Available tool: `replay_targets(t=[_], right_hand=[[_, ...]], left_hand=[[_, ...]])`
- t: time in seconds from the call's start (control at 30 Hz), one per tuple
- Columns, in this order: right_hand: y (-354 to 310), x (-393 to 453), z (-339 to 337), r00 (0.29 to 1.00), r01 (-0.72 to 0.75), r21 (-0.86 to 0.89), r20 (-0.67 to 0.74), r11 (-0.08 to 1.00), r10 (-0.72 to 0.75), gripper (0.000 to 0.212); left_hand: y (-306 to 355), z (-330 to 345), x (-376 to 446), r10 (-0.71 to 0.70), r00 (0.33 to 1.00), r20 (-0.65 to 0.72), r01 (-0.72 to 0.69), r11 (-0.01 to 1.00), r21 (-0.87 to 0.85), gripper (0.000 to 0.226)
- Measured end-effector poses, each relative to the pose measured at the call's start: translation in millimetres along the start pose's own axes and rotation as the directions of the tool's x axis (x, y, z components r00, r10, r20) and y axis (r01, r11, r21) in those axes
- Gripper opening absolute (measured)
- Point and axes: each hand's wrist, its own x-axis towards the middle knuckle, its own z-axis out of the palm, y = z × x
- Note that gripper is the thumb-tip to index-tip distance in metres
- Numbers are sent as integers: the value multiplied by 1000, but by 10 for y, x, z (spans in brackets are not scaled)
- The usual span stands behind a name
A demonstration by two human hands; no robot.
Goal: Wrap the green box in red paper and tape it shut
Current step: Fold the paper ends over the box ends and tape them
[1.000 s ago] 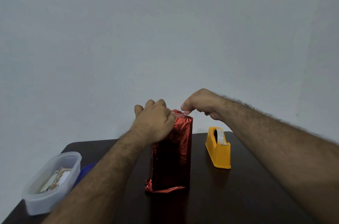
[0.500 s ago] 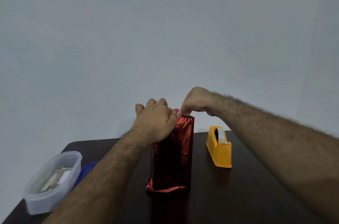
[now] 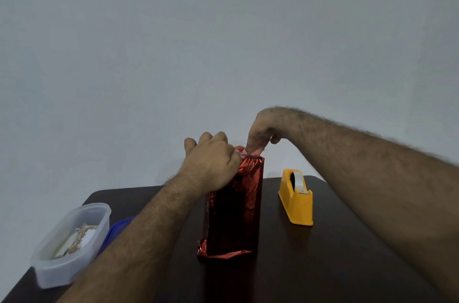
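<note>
Box: the green box, hidden under red paper [image 3: 234,206], stands upright mid-table [image 3: 323,265].
Left hand [image 3: 211,163]: fingers curled round the top left edge, steadying the parcel.
Right hand [image 3: 259,135]: fingers pointing down onto the top fold, probably pressing tape; hard to tell.
Tape dispenser [image 3: 296,199]: right, within reach.

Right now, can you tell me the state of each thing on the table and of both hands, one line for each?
Box: upright, fully covered in red paper, bottom flaps crumpled.
Left hand: curled round the box's top edge.
Right hand: fingertips pressing on the box's top.
Tape dispenser: standing right of the box, untouched, tape loaded.
Plastic container: open, cards inside.
Blue lid: beside the container, mostly hidden.
</note>
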Motion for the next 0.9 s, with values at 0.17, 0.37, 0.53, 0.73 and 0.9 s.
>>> replay_targets(t=[0.17, 0.37, 0.53, 0.73, 0.9], right_hand=[[169, 53, -18, 987, -134, -17, 83, 991, 135, 56], [508, 194, 209, 941, -286, 243, 255, 927, 224, 73], [580, 264, 308, 985, -169, 345, 25, 923, 171, 43], [445, 258, 351, 998, -27, 432, 56, 901, 3, 62], [469, 377, 418, 993, -70, 504, 119, 861, 11, 55]], left_hand=[[-28, -12, 8, -11, 1000, 10, 11, 1000, 5, 48], [-7, 5, 3, -9, 1000, 8, 9, 1000, -1, 49], [-23, 2, 3, -18, 1000, 6, 18, 1000, 0, 49], [-12, -2, 3, -17, 1000, 12, 17, 1000, -9, 45], [-20, 6, 9, -17, 1000, 12, 18, 1000, -20, 46]])
